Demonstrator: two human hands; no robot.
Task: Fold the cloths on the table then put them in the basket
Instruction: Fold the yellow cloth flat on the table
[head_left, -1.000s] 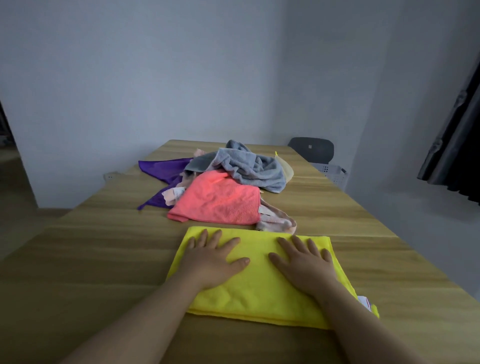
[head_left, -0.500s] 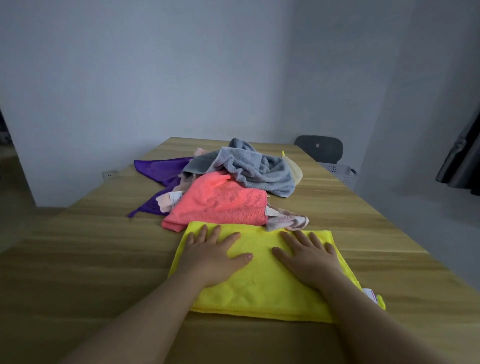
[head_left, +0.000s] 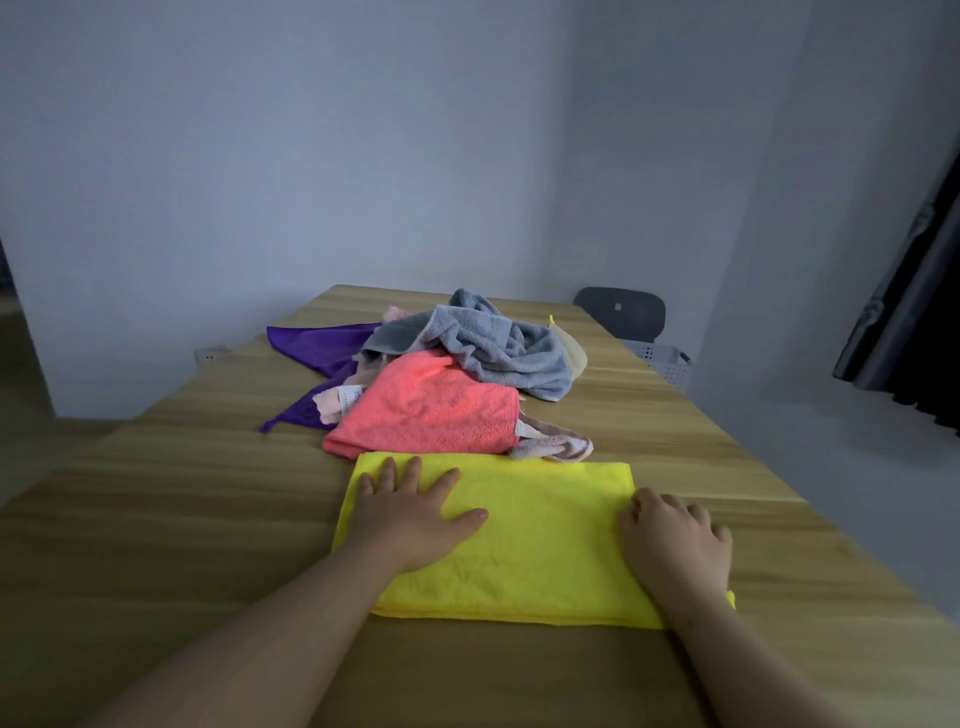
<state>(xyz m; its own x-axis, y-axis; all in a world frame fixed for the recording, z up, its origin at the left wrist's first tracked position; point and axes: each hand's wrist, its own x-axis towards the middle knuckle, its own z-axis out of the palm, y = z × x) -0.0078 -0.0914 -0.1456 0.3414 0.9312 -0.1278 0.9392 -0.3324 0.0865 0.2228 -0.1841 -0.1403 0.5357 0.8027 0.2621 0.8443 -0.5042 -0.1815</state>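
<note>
A yellow cloth (head_left: 535, 540), folded to a flat rectangle, lies on the wooden table (head_left: 171, 499) right in front of me. My left hand (head_left: 410, 512) presses flat on its left part with the fingers spread. At the cloth's right edge my right hand (head_left: 675, 545) has its fingers curled over the edge and grips it. Behind the yellow cloth lies a heap of loose cloths: a coral one (head_left: 431, 410), a grey towel (head_left: 498, 348), a purple one (head_left: 317, 343) and a pale pink one (head_left: 556, 447). The white perforated basket (head_left: 662, 361) stands beyond the table's right side.
A dark chair back (head_left: 621, 312) shows behind the basket at the far right. A dark curtain (head_left: 914, 312) hangs at the right edge. Bare table lies to the left and right of the yellow cloth.
My right hand has slid from the middle of the yellow cloth to its right edge and curled its fingers there. The left hand stays flat on the left part.
</note>
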